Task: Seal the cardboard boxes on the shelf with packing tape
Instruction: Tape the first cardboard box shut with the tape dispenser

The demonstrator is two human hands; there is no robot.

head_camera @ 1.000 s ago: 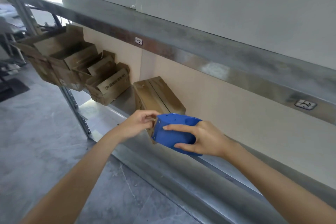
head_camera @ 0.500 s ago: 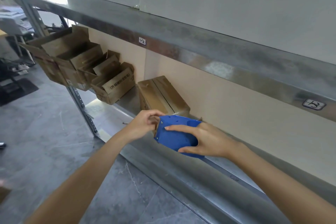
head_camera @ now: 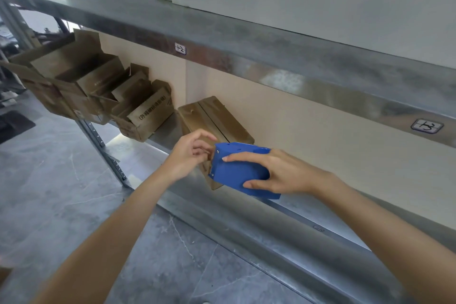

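While the right hand point(head_camera: 278, 174) grips a blue plastic tape dispenser point(head_camera: 237, 170), index finger stretched along its upper side and thumb tucked under its lower edge, the left hand point(head_camera: 188, 155) meets the dispenser's front end. The left fingers point(head_camera: 197, 149) are curled, with their tips bunched against that end. Whether they pinch a tape end there or only touch the casing cannot be told, because the tips hide the spot.

Directly behind the grip, touching or nearly touching the dispenser's far side, sits a closed brown cardboard box point(head_camera: 212, 121). Its two top flaps are shut, with a dark seam running between them. Its near corner shows below the left hand, under the dispenser's front end. The box stands on the grey metal shelf point(head_camera: 246, 227), whose front rail passes beneath both wrists.

Left of the grip and farther along the same shelf stands an open brown cardboard box with printed lettering point(head_camera: 150, 113), its flaps raised. Beyond it is a cluster of larger open cardboard boxes point(head_camera: 71, 79). Above the grip runs the grey metal upper beam point(head_camera: 246, 39), carrying a small white label point(head_camera: 180, 48) up and left of the hands. A second white label point(head_camera: 427, 126) sits well to the right.
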